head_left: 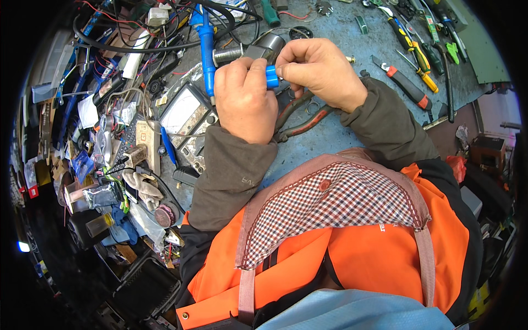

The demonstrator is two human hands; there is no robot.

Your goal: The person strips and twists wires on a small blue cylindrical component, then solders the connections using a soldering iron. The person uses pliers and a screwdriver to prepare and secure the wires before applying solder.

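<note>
My left hand (245, 99) is closed around a short blue cylinder (271, 76) that looks like a battery cell; one end sticks out past the fingers. At that end, the thumb and forefinger of my right hand (322, 71) are pinched together. Whatever small part lies between them is too hidden to make out. Just left of my left hand lies a soldering iron with a blue handle (206, 52). Red-handled pliers (308, 124) rest on the bench below my hands. Beyond my left hand are a silvery coil (228, 54) and a dark metal cylinder (270, 45).
An analog meter (184, 113) and heaped cables, tools and scraps crowd the left. To the right on the blue bench (352, 52) lie a red-and-black cutter (407, 88), yellow-handled screwdrivers (426, 80) and other tools. A green-handled tool (270, 14) lies at the far edge.
</note>
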